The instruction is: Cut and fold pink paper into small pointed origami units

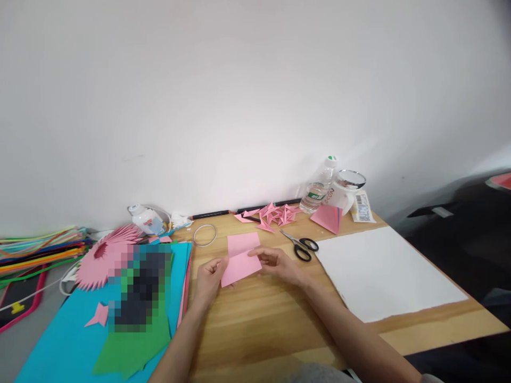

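Note:
Between my two hands is a sheet of pink paper (241,266), creased across the middle so that its far half tilts up. My left hand (210,275) pinches the left edge near the crease. On the right side, my right hand (278,263) grips the paper with the thumb on top and fingers beneath. Just beyond lies a heap of folded pink paper pieces (275,214). A pair of scissors (301,246) with black handles rests to the right of my right hand, blades partly apart.
A white board (389,274) covers the table's right side. Behind it stand a water bottle (317,189), a white mug (339,197) and a stack of pink paper (328,218). At left are blue sheets (59,330), a pink folded-paper ring (90,266), a small white bottle (147,219) and pipe cleaners (35,252).

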`<control>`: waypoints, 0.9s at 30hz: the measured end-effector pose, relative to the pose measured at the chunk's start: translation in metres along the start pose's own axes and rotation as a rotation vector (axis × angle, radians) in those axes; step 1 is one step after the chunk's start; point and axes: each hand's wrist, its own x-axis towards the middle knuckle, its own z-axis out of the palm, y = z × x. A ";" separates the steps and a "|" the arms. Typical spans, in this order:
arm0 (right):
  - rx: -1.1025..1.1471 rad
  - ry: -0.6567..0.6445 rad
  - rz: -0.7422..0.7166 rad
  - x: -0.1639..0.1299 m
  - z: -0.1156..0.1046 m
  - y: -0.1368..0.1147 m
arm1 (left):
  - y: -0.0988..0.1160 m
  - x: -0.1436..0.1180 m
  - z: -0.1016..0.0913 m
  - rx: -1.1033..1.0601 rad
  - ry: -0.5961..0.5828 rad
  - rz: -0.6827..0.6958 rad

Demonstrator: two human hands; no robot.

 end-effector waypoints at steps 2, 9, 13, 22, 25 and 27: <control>0.025 0.020 0.007 0.000 0.002 0.004 | 0.000 0.000 0.002 0.005 -0.032 -0.001; 0.024 0.135 0.018 0.003 0.002 0.008 | -0.007 0.002 0.005 0.167 -0.025 0.281; 0.035 0.135 0.003 0.004 0.005 0.009 | -0.006 0.001 0.004 0.181 -0.150 0.366; 0.077 0.163 -0.001 0.005 0.009 0.019 | -0.002 -0.001 0.003 0.024 -0.236 0.257; 0.128 0.150 -0.010 0.005 0.011 0.020 | -0.001 -0.001 0.005 -0.014 -0.244 0.237; 0.122 0.129 -0.014 0.004 0.014 0.019 | -0.001 -0.001 0.006 0.000 -0.220 0.240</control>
